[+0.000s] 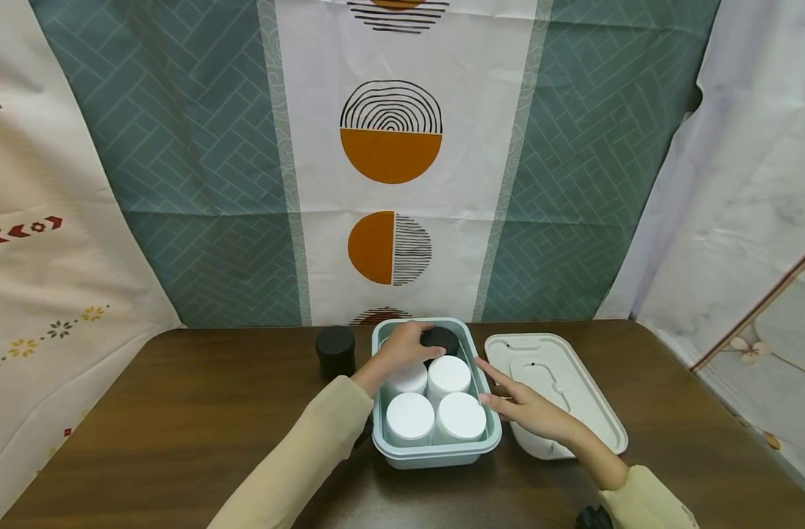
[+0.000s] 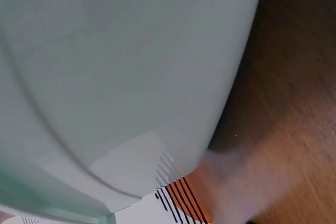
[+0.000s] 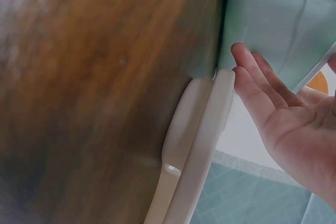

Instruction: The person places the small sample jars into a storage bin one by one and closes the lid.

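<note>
A pale blue-green plastic bin (image 1: pixel 435 461) stands on the table, holding several white-lidded jars (image 1: pixel 460 417) in its near part. At the bin's far end is a black-lidded jar (image 1: pixel 440 339), with the fingers and thumb of my left hand (image 1: pixel 402 351) curled round it. That hand does not show in the left wrist view, where the bin's wall (image 2: pixel 121 77) fills most of the picture. My right hand (image 1: pixel 534 411) lies along the bin's right side, fingers extended. In the right wrist view, the right hand's (image 3: pixel 296 119) fingertips are against the bin's outer wall (image 3: pixel 268 19).
An off-white lid (image 1: pixel 590 397) lies right of the bin, partly under my right forearm. Left of the bin's far end stands a black jar (image 1: pixel 336 351). The dark wooden table (image 1: pixel 197 419) ends at a patterned cloth backdrop (image 1: pixel 392 250).
</note>
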`<action>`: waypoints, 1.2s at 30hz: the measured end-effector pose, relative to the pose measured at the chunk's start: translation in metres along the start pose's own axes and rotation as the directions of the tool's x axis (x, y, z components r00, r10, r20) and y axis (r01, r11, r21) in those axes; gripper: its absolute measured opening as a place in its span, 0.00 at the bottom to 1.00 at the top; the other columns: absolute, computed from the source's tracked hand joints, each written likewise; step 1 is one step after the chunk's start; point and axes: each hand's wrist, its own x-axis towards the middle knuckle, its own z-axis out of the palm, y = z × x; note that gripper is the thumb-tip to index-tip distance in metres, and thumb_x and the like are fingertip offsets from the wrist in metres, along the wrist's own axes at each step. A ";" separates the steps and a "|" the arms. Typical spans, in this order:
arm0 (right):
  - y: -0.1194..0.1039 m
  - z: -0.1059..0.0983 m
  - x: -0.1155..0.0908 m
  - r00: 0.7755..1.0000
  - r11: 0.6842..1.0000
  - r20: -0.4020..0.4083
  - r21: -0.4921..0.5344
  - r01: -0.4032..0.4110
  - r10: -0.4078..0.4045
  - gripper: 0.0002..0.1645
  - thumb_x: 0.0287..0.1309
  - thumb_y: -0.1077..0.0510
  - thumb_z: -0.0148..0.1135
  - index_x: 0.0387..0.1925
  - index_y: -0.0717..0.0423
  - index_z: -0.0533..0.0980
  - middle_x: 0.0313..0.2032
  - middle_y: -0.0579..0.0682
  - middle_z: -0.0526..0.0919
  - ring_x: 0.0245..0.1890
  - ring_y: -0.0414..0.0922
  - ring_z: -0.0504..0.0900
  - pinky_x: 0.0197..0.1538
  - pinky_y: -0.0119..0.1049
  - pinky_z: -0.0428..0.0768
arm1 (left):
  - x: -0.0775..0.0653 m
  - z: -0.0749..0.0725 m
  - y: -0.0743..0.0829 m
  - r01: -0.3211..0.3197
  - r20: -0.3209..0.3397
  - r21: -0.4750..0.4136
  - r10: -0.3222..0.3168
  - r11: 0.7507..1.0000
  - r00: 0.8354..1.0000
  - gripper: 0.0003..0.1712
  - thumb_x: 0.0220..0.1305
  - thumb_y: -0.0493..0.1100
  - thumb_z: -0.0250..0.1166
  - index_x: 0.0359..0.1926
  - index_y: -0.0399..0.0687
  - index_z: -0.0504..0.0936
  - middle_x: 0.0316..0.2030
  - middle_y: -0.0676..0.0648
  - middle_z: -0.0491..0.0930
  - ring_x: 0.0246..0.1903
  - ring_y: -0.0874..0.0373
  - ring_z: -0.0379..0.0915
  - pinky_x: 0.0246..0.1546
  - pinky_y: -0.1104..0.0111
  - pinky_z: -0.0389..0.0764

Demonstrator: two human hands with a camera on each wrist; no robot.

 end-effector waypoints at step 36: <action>-0.001 0.001 0.000 1.000 1.000 -0.016 0.004 -0.005 0.005 0.39 0.66 0.55 0.48 0.70 0.58 0.41 0.56 0.75 0.64 0.52 0.57 0.72 0.46 0.38 0.78 | -0.057 -0.071 -0.038 -0.070 -0.156 -0.034 0.064 0.997 0.986 0.33 0.56 0.43 0.65 0.60 0.33 0.67 0.56 0.37 0.70 0.53 0.44 0.69 0.52 0.57 0.72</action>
